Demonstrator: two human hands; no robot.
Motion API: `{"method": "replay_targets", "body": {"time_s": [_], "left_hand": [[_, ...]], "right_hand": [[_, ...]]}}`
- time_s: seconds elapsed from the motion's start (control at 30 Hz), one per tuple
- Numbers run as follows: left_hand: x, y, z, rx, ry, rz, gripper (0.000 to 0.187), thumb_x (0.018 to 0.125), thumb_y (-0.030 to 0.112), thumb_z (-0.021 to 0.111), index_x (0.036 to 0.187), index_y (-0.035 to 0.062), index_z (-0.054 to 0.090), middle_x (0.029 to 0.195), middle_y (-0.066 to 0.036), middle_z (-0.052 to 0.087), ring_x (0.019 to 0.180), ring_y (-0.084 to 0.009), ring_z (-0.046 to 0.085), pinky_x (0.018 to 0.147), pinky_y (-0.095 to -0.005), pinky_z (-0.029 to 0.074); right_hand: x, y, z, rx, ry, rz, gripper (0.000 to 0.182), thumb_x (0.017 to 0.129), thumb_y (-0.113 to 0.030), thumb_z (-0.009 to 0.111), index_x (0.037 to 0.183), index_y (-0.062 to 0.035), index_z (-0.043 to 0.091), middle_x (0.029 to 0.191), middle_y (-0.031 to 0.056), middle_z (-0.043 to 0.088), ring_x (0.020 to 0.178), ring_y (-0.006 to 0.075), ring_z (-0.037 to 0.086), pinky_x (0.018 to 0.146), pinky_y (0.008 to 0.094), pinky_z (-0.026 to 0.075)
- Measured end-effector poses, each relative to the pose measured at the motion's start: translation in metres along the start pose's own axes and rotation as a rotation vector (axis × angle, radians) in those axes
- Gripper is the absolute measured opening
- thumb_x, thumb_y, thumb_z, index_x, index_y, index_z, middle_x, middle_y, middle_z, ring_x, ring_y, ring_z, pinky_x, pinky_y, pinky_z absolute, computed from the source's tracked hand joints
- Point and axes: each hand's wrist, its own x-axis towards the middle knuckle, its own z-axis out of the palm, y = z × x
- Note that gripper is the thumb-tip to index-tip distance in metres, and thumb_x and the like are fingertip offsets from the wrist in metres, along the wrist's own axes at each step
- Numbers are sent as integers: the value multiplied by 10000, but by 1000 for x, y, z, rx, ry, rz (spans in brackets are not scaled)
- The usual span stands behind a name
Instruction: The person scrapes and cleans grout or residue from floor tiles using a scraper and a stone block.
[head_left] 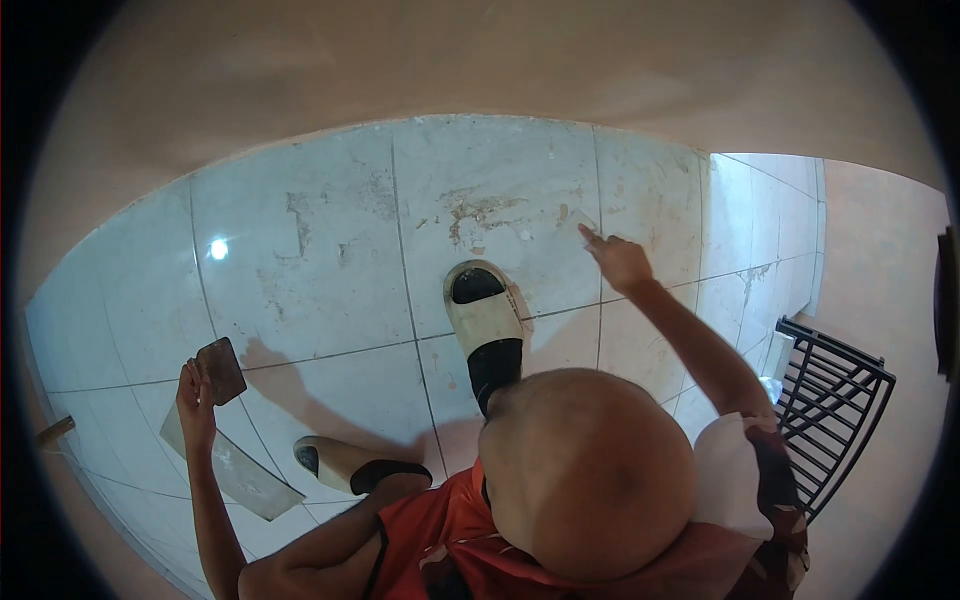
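Note:
At the left, my left hand (196, 390) is closed on the edge of a flat, dark brown rectangular piece (221, 371), held up over the tiles. My right hand (622, 262) reaches down to the floor with its index finger stretched forward and the other fingers curled in. A small pale patch (581, 217) shows right at its fingertip; I cannot tell what the curled fingers hold. Brown stains and scuffed residue (480, 212) mark the white tiled floor (340, 300) left of that hand. My sandalled foot (483, 310) stands just below the stains.
A long grey strip (240, 472) lies on the tiles below my left hand. My bent knee (590, 470) fills the lower middle. A black metal rack (835, 400) stands at the right. A beige wall (480, 60) borders the floor ahead.

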Motion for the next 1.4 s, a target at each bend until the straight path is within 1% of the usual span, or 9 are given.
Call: {"method": "replay_targets", "body": {"time_s": [0.1,0.2,0.3,0.6,0.67,0.93,1.23,1.3,1.4], "left_hand": [[-4,2,-6,224,-35,-25,326,986,142,481,1227,-78,471,1064,-107,577,979,-131,521,878,-270,428],[-6,2,-12,11,-80,-70,298,980,132,479,1198,-71,481,1039,-84,573,940,-125,504,864,-267,424],[-7,-16,-7,87,-26,-69,258,974,119,476,1158,-61,488,993,-71,563,896,-121,482,841,-262,419],[-2,5,2,98,-91,-24,247,984,127,471,1136,-67,487,1012,-95,563,953,-121,490,884,-259,411],[0,12,4,70,-94,-29,247,983,126,472,1137,-67,486,1017,-99,567,957,-121,489,889,-260,410],[-7,9,6,100,-68,-17,233,982,129,476,1120,-59,494,1001,-103,566,974,-119,487,898,-270,418],[-12,14,7,58,-99,-40,141,972,118,476,1010,-17,480,881,-49,505,810,-102,441,763,-248,413],[-14,4,11,-13,-28,58,247,1029,240,450,1038,-1,506,860,7,483,790,-66,404,686,-219,377],[-15,1,1,66,-130,-59,259,1024,231,464,1078,-18,511,873,-3,501,809,-87,425,706,-243,405]], "right_hand": [[-15,-26,25,102,-34,176,507,1005,-316,463,1497,-279,345,809,197,646,781,366,665,721,462,532],[-22,-54,28,195,-73,219,509,1011,-276,440,1505,-220,329,832,224,654,808,387,665,735,477,525],[-6,-63,25,258,-7,289,537,986,-230,482,1498,-148,343,818,216,657,795,387,661,726,468,522],[-1,-85,16,381,42,291,496,1018,-193,372,1489,-51,306,987,260,667,914,389,666,785,498,520],[-8,-95,7,361,-102,384,495,1010,-175,368,1476,-16,317,999,264,667,929,390,665,798,499,521],[-8,-102,23,400,6,384,501,997,-206,402,1456,-12,350,987,266,668,902,406,664,773,503,525],[0,-106,18,408,124,404,479,996,-243,438,1403,8,422,889,275,666,842,411,667,719,510,522],[-10,-108,25,380,41,388,470,997,-248,442,1380,24,443,883,264,671,835,406,670,706,495,525],[20,-92,17,415,122,402,481,998,-256,444,1392,19,439,905,268,672,861,408,670,735,501,526]]}}
